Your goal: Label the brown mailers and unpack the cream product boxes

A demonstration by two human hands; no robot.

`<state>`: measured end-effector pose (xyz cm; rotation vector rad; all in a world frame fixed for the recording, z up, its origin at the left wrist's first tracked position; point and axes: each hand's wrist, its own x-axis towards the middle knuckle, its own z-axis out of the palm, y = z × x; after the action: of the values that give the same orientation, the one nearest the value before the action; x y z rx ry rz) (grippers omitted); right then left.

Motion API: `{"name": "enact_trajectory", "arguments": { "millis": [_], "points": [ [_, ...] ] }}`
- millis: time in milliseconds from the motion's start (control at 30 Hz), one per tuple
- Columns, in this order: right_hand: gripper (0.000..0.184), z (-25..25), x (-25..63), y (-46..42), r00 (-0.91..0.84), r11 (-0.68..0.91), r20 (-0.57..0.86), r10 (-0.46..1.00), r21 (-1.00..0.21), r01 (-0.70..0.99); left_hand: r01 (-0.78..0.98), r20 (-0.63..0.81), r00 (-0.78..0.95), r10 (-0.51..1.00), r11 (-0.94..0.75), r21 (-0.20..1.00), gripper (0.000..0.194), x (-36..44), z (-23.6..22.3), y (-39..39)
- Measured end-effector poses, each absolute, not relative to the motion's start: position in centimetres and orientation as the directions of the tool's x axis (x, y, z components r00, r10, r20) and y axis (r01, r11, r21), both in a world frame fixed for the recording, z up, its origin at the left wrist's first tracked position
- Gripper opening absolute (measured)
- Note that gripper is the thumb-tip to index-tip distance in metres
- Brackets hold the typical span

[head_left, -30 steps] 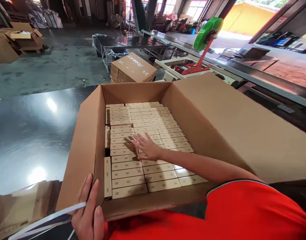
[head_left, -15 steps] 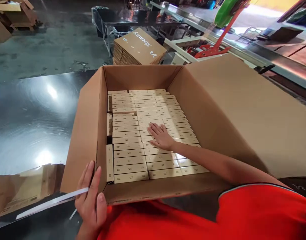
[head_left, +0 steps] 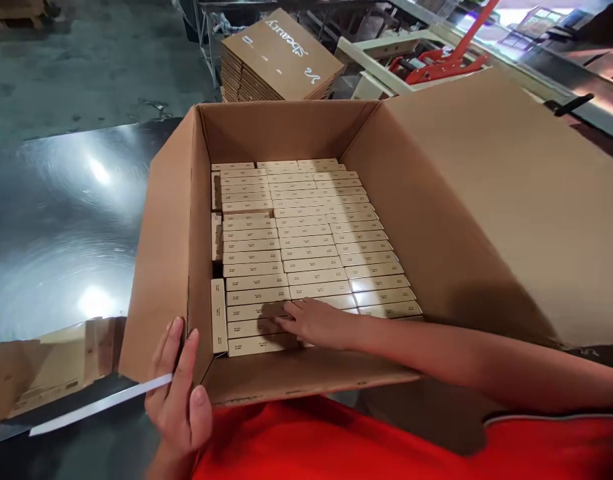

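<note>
A large open cardboard carton stands before me, holding rows of small pale boxes packed closely on edge. Along its left wall a few boxes stand turned the other way, with narrow dark gaps between them. My right hand is palm down over the front rows, fingers stretched out and holding nothing. Whether its fingertips touch the boxes is hard to see. At the carton's near left corner, my left hand rests against the flap, a thin white strip caught between its fingers.
A shiny metal table extends to the left, with a flat brown carton near its front. Behind stands a stack of folded cartons. A machine with a red arm and a conveyor are at back right.
My right hand has moved from the middle of the packed boxes towards me, to the front rows. My left hand stays at the corner with the strip. The view has tilted down slightly.
</note>
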<state>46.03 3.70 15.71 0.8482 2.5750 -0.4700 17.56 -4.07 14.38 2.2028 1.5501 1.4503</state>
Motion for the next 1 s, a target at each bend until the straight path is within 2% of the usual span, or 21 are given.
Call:
{"name": "enact_trajectory", "arguments": {
  "millis": [67,200,367,500,567,633,733,867,933,1000],
  "points": [
    [0.039,15.0,46.3,3.9,-0.758,0.772,-0.443,0.478,-0.199,0.604,0.685,0.635,0.029,0.772,-0.478,0.55,0.058,17.7,14.5,-4.1],
    [0.023,15.0,46.1,3.7,-0.75,0.792,-0.507,0.423,-0.195,0.579,0.696,0.641,0.006,0.767,-0.464,0.548,0.056,17.9,14.5,-4.1],
    [0.019,15.1,45.7,3.4,-0.76,0.821,-0.493,0.423,-0.148,0.552,0.697,0.623,0.02,0.782,-0.458,0.552,0.054,17.8,14.4,-4.2],
    [0.018,14.5,45.9,3.5,-0.836,0.854,-0.366,0.409,-0.171,0.492,0.7,0.646,0.012,0.764,-0.468,0.54,0.054,17.8,14.3,-4.1],
    [0.015,14.3,46.1,3.5,-0.826,0.827,-0.337,0.451,-0.19,0.529,0.699,0.652,0.016,0.758,-0.475,0.535,0.055,17.8,14.2,-4.0],
    [0.014,14.3,46.2,3.6,-0.78,0.778,-0.381,0.496,-0.205,0.594,0.693,0.655,0.013,0.756,-0.479,0.539,0.056,17.9,14.2,-3.9],
    [0.019,14.4,46.3,3.9,-0.73,0.717,-0.458,0.508,-0.245,0.652,0.687,0.674,0.011,0.739,-0.496,0.532,0.056,18.0,14.2,-3.8],
    [0.024,14.4,46.3,4.3,-0.751,0.734,-0.463,0.471,-0.268,0.625,0.685,0.667,0.015,0.745,-0.494,0.535,0.059,17.9,14.1,-3.8],
    [0.037,14.3,46.1,4.5,-0.782,0.772,-0.429,0.451,-0.253,0.584,0.683,0.663,0.024,0.748,-0.496,0.536,0.06,17.7,13.9,-3.9],
    [0.065,14.3,45.4,4.9,-0.807,0.79,-0.382,0.45,-0.252,0.559,0.685,0.668,0.031,0.744,-0.502,0.528,0.06,17.6,13.8,-3.9]
  ]
}}
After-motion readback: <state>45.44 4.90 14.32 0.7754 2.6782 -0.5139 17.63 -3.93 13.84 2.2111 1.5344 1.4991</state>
